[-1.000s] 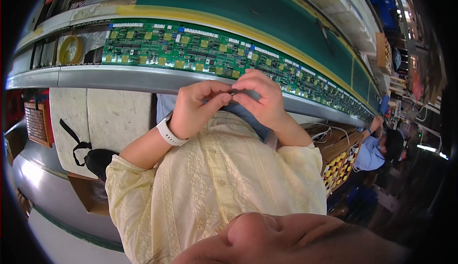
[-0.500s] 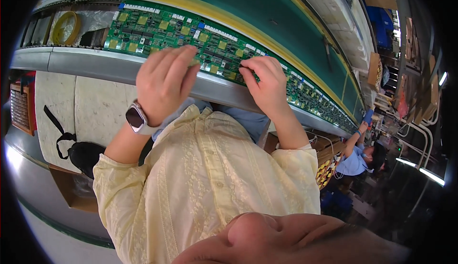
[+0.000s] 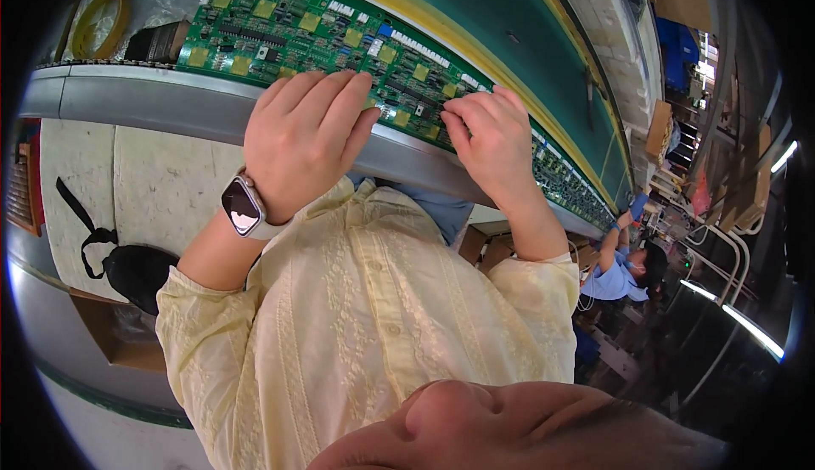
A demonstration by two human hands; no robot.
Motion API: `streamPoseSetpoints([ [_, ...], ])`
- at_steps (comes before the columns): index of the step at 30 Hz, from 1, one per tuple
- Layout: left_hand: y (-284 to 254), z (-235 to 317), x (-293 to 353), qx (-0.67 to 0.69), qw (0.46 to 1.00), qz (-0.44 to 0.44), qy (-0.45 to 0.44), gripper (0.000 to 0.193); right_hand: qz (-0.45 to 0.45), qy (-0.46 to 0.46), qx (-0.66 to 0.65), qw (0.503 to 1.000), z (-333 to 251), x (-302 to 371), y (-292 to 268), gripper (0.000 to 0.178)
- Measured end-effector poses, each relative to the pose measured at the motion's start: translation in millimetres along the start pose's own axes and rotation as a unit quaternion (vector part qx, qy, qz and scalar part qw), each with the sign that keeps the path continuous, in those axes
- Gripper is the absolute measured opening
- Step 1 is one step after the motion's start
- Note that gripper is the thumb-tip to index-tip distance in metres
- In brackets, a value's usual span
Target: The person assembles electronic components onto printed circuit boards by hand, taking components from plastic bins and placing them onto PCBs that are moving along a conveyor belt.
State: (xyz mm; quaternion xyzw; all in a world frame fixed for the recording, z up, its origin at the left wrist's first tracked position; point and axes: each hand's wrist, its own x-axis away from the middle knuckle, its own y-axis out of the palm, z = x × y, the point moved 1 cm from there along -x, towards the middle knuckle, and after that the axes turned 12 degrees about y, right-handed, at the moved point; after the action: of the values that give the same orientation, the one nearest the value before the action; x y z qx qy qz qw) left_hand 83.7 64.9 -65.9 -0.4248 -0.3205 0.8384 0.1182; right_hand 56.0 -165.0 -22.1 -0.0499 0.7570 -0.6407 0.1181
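Note:
A long green circuit board (image 3: 289,33) lies along the metal rail, carrying white connectors, black chips and yellow square parts. Over its near edge rests my left hand (image 3: 310,126), its fingers bent forward across the board and its thumb apart from them. Nothing shows between that thumb and the fingers. Further right, my right hand (image 3: 495,139) has thumb and forefinger brought together at the board, beside a black chip. Whatever may be in that pinch is too small to make out. A smartwatch (image 3: 244,207) sits on my left wrist.
A yellow tape roll (image 3: 100,24) lies left of the board. The metal rail (image 3: 170,101) runs along the near side, with a green belt (image 3: 475,11) beyond. A black pouch with a strap (image 3: 140,275) lies on the pale surface at left. Another person (image 3: 624,275) works at far right.
The view has shifted, so the board sits higher in the picture. My left hand has spread flatter over the board's edge; my right hand keeps its pinch close to the same chip.

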Motion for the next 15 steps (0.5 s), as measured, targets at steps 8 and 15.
streamPoseSetpoints([
  [8,0.4,-0.1,0.9,0.003,1.000,-0.003,-0.001,0.029,-0.026,-0.003,0.009,1.000,0.2,-2.5,-2.5,0.013],
  [15,0.2,0.2,1.1,0.005,1.000,-0.011,-0.009,0.030,-0.013,-0.014,0.041,0.999,-3.3,-2.4,-1.7,0.012],
])
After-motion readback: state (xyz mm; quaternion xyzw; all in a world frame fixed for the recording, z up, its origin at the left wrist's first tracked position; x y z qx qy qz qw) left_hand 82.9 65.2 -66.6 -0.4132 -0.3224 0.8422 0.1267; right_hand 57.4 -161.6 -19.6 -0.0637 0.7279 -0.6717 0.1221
